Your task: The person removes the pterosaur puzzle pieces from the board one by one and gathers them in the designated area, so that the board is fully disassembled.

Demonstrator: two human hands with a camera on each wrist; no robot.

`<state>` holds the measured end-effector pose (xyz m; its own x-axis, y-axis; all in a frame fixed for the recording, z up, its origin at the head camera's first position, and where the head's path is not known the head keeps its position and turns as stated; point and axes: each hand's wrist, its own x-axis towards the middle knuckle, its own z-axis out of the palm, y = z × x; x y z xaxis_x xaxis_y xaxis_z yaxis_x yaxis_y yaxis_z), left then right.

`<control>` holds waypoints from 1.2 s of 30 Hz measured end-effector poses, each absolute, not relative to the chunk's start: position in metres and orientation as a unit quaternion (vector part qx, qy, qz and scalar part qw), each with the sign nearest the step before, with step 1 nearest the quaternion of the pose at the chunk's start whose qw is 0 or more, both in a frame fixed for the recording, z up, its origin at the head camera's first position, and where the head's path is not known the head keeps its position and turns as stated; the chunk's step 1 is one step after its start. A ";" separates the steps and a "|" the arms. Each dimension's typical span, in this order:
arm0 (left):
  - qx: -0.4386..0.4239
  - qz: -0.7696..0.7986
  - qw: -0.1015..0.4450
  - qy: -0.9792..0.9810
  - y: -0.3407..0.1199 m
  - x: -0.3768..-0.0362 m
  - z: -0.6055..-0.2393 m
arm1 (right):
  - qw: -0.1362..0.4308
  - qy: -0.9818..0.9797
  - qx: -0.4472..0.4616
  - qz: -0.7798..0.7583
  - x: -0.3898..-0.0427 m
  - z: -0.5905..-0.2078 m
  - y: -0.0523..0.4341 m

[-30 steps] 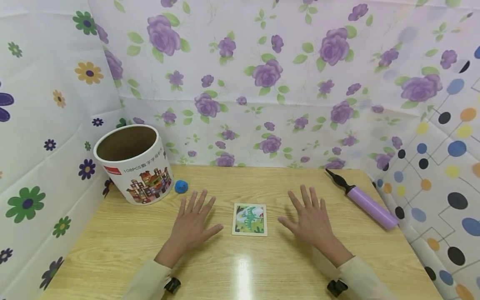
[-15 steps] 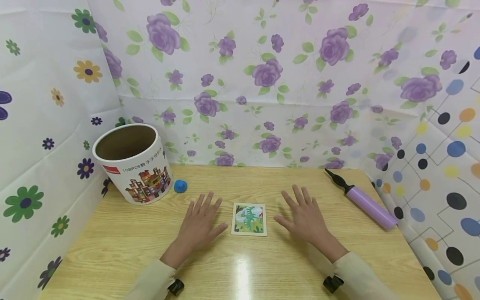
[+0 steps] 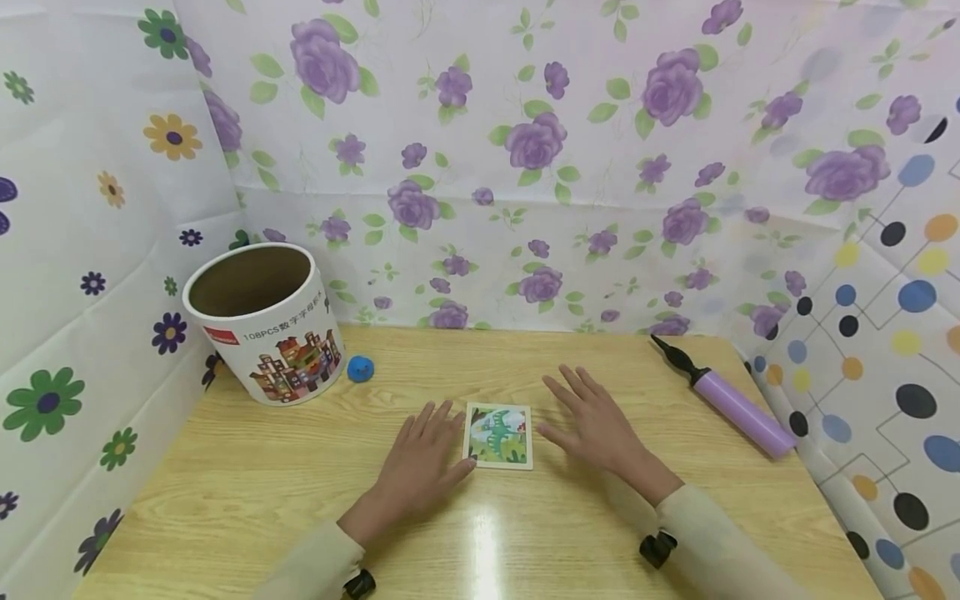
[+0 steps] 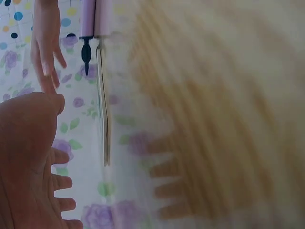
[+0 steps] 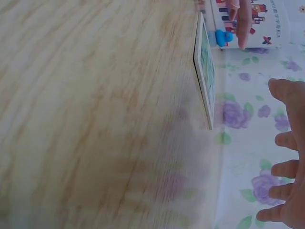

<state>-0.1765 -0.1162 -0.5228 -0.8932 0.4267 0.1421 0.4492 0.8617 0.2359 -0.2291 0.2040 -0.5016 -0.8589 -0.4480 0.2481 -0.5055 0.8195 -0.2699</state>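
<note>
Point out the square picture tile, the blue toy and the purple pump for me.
Square picture tile (image 3: 498,436): head view, middle of its printed face.
Blue toy (image 3: 360,369): head view, middle of its rounded body.
Purple pump (image 3: 738,408): head view, on its purple barrel.

two hands (image 3: 418,465), one picture tile (image 3: 498,436), one bucket (image 3: 258,337), one toy (image 3: 360,369), one pump (image 3: 742,412)

head view high, wrist views low
</note>
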 end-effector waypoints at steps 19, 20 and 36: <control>-0.292 -0.136 -0.046 -0.945 -0.073 -0.162 -0.518 | 0.044 -0.910 0.306 0.276 -0.269 -0.506 0.188; -0.292 -0.137 -0.052 -0.945 -0.070 -0.161 -0.517 | 0.039 -0.908 0.306 0.285 -0.271 -0.507 0.186; -0.285 -0.109 -0.094 -0.948 -0.045 -0.169 -0.524 | -0.033 -0.887 0.277 0.367 -0.296 -0.525 0.163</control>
